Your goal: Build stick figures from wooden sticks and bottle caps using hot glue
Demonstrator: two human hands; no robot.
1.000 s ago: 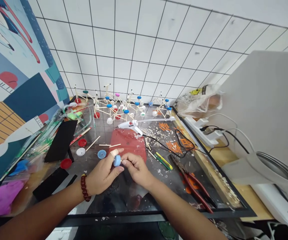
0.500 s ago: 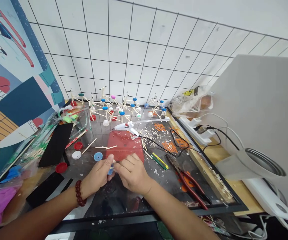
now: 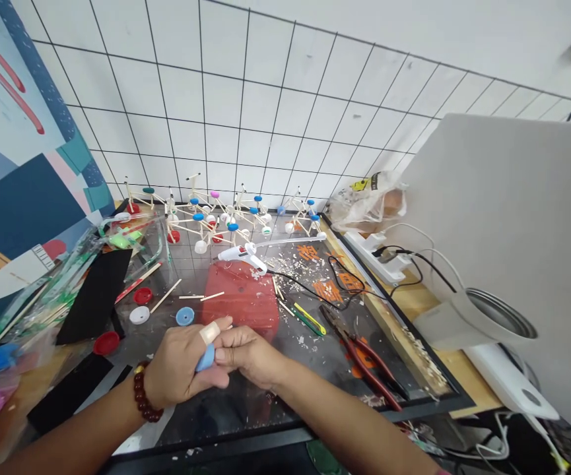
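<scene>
A light blue bottle cap is held between my two hands over the near part of the dark tabletop. My left hand, with an adhesive bandage on one finger and a beaded bracelet at the wrist, is closed around the cap. The thumb and fingers of my right hand pinch at the cap's right side; whether a stick is in there too is hidden. Just beyond my left hand lies another blue cap, near a white cap and two red caps.
A white glue gun rests on a red board. Pliers and a green-yellow cutter lie to the right. Several stick-and-cap models stand at the back. A power strip sits beyond the wooden edge.
My left hand has turned over, so its back and the bandaged finger show, and the blue cap has tilted with it. The view has shifted slightly to the right.
</scene>
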